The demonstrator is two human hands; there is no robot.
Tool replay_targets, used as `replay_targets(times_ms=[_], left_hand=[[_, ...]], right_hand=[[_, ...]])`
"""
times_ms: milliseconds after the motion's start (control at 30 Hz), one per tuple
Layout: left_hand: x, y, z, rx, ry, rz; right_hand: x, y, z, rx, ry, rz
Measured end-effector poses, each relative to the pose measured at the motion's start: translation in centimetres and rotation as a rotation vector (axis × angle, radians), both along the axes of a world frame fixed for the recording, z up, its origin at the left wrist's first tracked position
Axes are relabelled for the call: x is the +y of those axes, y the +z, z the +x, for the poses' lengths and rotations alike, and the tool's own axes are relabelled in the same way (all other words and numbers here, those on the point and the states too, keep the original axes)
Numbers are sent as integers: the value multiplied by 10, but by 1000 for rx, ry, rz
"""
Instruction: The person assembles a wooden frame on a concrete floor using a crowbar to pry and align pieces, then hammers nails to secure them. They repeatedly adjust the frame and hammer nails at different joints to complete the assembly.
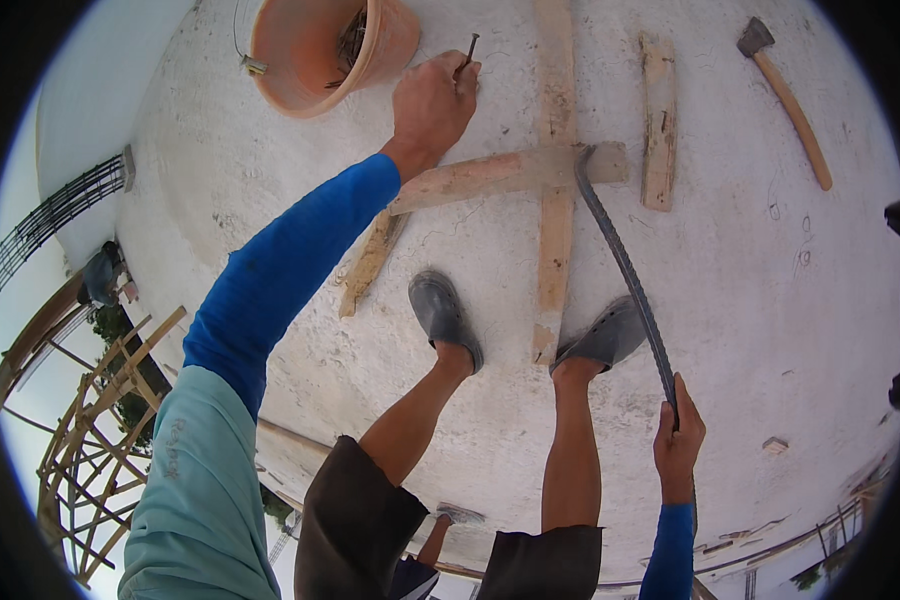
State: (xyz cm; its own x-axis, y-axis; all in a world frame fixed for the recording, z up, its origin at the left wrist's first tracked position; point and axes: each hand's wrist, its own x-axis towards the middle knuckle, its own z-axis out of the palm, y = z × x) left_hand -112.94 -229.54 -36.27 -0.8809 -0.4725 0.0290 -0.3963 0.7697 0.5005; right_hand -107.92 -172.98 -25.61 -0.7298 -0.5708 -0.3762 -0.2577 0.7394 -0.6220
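My left hand, beside the bucket, is closed on a nail that sticks up between thumb and fingers. At the lower right my right hand grips a pry bar of ribbed steel. Its bent tip lies over the crossing of two planks; whether it touches wood I cannot tell. The long plank runs between my feet, and the cross plank spans it. An orange bucket at the upper left is tipped toward me, with thin rusty pieces inside.
A short plank lies to the right, another short piece left. A wooden-handled hammer or hatchet rests at the far right. Timber framing and a rebar bundle stand left. Another person's foot shows behind me.
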Motion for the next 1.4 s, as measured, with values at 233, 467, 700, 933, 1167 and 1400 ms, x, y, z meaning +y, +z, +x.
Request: replay_targets(times_ms=[233, 467, 700, 933, 1167, 1400], left_hand=[[-172, 58, 52, -84, 501, 216], [12, 26, 111, -148, -379, -250], [124, -31, 82, -250, -670, -459], [110, -67, 41, -540, -582, -476], [111, -22, 81, -380, -607, -88], [195, 16, 184, -573, -658, 63]], right_hand=[[18, 54, 58, -143, -99, 101], [37, 73, 131, -394, -589, 307], [63, -8, 137, -243, -798, 328], [40, -147, 71, 30, -805, 187], [16, -97, 69, -254, -939, 75], [14, 63, 120, -453, -877, 82]])
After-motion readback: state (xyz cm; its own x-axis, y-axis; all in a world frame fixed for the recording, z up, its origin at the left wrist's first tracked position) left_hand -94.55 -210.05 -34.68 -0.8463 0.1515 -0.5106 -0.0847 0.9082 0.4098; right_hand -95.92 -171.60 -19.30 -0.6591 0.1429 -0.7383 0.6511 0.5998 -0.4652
